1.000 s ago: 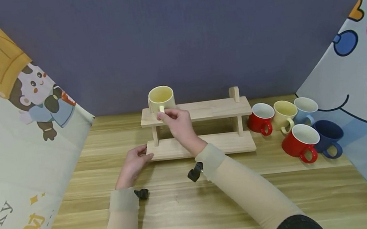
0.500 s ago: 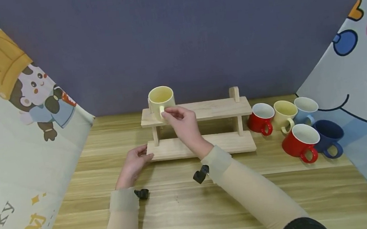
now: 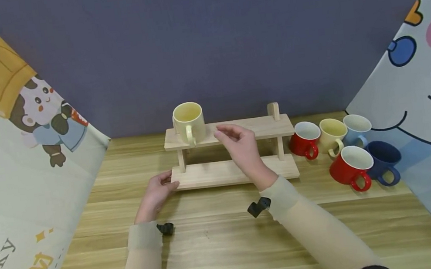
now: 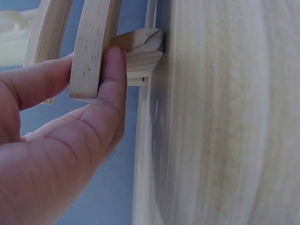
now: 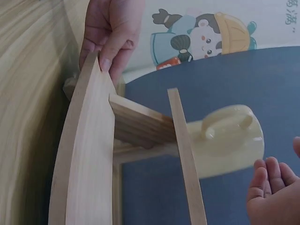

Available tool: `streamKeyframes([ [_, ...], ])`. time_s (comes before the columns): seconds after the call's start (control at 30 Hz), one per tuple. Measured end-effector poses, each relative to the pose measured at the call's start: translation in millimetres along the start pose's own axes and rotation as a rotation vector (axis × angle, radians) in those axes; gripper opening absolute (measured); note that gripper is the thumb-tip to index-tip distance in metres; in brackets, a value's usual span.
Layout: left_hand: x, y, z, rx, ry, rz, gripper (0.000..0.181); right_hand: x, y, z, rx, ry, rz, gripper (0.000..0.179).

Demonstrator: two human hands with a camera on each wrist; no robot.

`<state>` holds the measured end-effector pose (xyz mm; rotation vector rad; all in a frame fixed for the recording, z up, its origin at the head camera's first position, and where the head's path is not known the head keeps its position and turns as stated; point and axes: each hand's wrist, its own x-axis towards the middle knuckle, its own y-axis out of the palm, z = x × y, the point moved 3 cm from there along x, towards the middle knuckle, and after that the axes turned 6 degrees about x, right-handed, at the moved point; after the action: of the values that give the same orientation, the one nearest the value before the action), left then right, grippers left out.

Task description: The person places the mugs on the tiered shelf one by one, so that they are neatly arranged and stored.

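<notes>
A pale yellow mug (image 3: pixel 195 125) stands upright at the left end of the upper shelf of a two-tier wooden rack (image 3: pixel 246 127), its handle facing me. My left hand (image 3: pixel 157 192) grips the left end of the lower shelf; in the left wrist view its thumb and fingers pinch the board (image 4: pixel 89 61) from both faces. My right hand (image 3: pixel 242 147) hovers in front of the upper shelf, right of the mug, with nothing between its loosely bent fingers. In the right wrist view those fingers (image 5: pixel 272 180) are apart from the mug (image 5: pixel 225 145).
To the right of the rack stand a red mug (image 3: pixel 304 142), a yellow mug (image 3: pixel 327 140), a light blue mug (image 3: pixel 353 131), another red mug (image 3: pixel 347 169) and a dark blue mug (image 3: pixel 380 161). A dark wall (image 3: pixel 214 51) rises behind the wooden table (image 3: pixel 211 249).
My right hand has let go of the yellow mug's handle and moved right, away from it. The mug stays on the upper shelf, and my left hand keeps its grip on the rack.
</notes>
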<state>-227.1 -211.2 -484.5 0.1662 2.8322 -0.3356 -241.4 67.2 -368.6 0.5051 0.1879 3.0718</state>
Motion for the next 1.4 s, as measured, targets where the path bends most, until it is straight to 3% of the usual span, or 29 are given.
streamKeyframes([
  [0.6,-0.1,0.4,-1.7,0.001,0.003,0.003,0.062,-12.2,-108,26,-0.111,-0.016,-0.111,0.036],
  [0.77,-0.5,-0.5,-1.2,0.003,0.013,0.0,0.062,-24.3,-132,34,-0.137,0.025,-0.142,0.038],
  [1.03,-1.1,0.1,0.0,-0.001,0.015,-0.002,0.061,-48.1,-177,41,-0.352,0.071,-0.198,0.042],
  [1.4,-0.9,-0.3,1.4,0.021,0.013,0.0,0.062,-77.1,-226,45,-0.328,0.08,-0.32,0.039],
])
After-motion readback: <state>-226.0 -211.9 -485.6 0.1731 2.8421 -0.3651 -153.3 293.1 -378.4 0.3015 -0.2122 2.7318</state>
